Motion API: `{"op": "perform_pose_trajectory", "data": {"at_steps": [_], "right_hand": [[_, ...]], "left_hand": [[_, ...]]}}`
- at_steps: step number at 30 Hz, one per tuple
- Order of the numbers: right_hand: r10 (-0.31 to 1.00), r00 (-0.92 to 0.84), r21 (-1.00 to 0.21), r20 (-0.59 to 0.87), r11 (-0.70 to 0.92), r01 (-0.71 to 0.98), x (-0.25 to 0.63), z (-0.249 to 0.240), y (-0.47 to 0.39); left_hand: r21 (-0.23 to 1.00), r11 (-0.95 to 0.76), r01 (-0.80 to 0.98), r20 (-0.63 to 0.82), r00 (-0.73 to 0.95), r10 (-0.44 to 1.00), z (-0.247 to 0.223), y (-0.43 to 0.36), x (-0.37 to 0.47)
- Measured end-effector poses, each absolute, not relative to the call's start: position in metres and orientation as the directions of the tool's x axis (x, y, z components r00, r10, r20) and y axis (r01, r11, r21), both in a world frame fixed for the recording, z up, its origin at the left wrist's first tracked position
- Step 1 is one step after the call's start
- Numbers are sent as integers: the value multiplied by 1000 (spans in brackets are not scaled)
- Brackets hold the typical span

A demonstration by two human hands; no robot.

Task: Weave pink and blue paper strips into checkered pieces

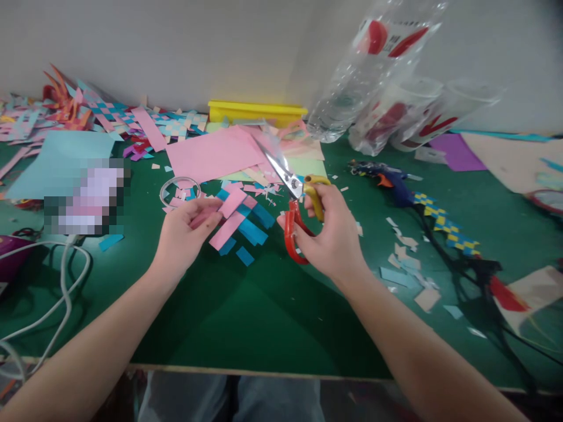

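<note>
Pink-and-blue paper strips sit pinched in the left hand, likely for steadiness, the right hand closed round scissors.

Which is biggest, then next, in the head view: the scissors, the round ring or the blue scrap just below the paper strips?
Largest to smallest:
1. Scissors
2. Round ring
3. Blue scrap

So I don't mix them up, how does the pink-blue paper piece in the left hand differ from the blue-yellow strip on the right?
The pink-blue piece is held in the left hand; the blue-yellow strip lies on the green table. The pink-blue piece has plain ends fanning out, while the blue-yellow strip is a narrow checked band. Both include blue.
</note>
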State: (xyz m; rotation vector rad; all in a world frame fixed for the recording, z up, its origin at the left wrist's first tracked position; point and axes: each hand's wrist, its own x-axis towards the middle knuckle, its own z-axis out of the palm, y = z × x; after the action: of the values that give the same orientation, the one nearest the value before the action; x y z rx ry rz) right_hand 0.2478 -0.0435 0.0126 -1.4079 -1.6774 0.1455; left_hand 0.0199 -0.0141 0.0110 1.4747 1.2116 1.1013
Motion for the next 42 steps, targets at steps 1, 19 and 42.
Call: {"op": "perform_pose_trajectory", "data": {"at_steps": [1,19,42], "right_hand": [[846,95,-637,524,316,703,249,12,-44],[996,72,-987,-45,-55,150,249,24,-42],[945,-170,-931,-278,-221,292,246,29,-49]], "left_hand": [[977,-102,189,76,140,987,11,-14,20],[905,-52,421,-147,425,893,26,-20,23],[942,21,334,-186,470,863,17,-19,24]]}}
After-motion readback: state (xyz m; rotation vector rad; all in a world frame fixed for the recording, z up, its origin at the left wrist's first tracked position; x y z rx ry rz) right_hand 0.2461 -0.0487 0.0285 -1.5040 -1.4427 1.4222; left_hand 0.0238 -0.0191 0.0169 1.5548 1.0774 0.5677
